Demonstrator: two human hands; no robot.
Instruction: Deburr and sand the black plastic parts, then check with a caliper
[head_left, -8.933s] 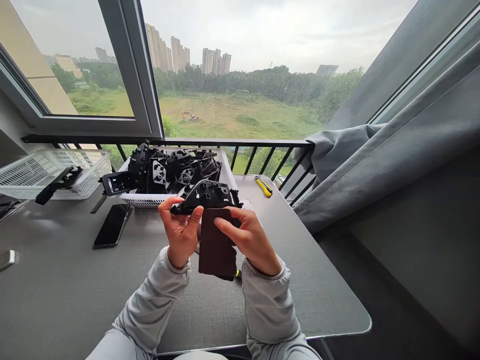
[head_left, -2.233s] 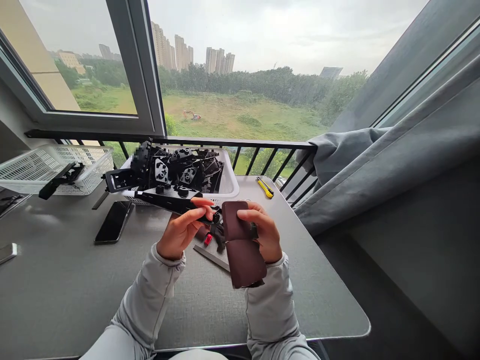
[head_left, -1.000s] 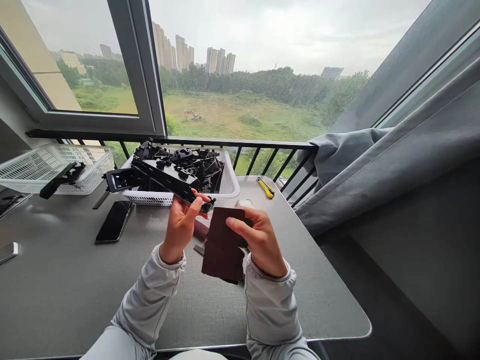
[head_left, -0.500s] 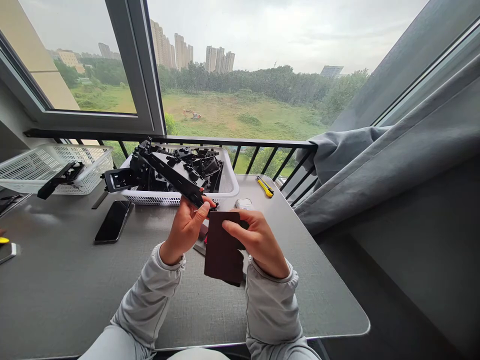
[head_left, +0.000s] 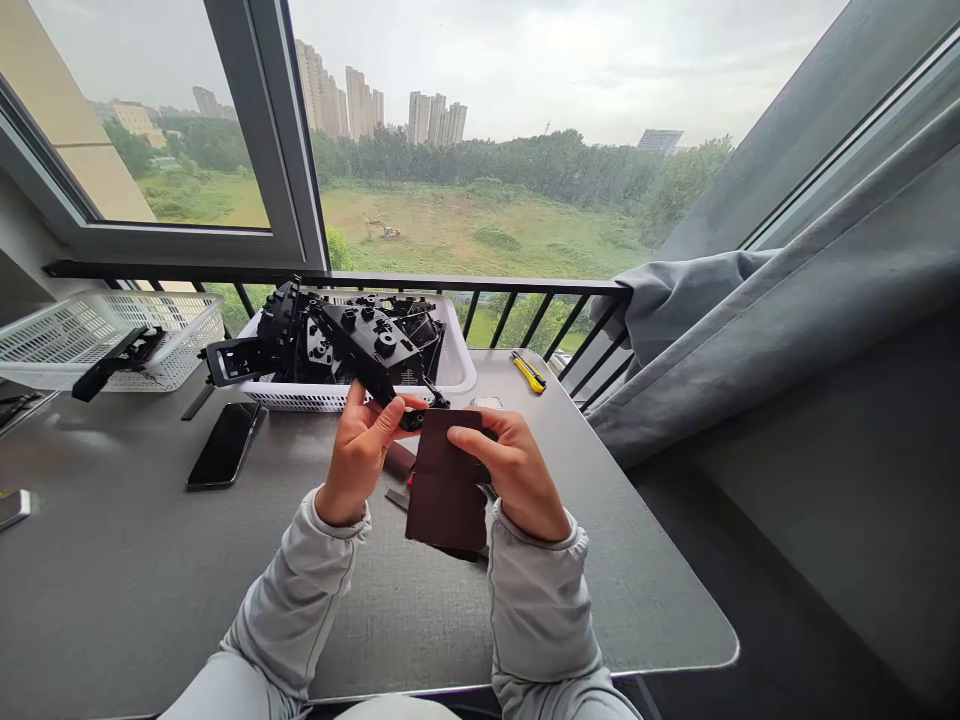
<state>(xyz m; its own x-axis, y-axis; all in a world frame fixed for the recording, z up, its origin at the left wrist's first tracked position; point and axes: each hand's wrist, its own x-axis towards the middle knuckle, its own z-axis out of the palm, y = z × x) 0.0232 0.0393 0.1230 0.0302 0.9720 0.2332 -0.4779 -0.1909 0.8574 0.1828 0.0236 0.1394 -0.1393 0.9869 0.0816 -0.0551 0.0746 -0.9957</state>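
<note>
My left hand [head_left: 358, 455] grips the near end of a long black plastic part [head_left: 367, 345], which points up and away to the left over the basket. My right hand [head_left: 510, 470] is closed on a dark brown sheet, like sandpaper [head_left: 446, 480], held upright against the part's near end. Both hands hover above the grey table [head_left: 150, 580]. Under them lie a flat grey piece [head_left: 396, 497] and a small red bit, mostly hidden.
A white basket [head_left: 459, 368] heaped with black plastic parts stands behind my hands. A second white basket [head_left: 97, 335] sits at the far left. A black phone [head_left: 223, 446] lies left of my hands, a yellow utility knife [head_left: 529, 372] by the railing. A grey curtain [head_left: 750, 330] hangs right.
The left hand has kept turning the black part, so its studded face now shows and its far end points higher. The brown sheet stays at the part's near end.
</note>
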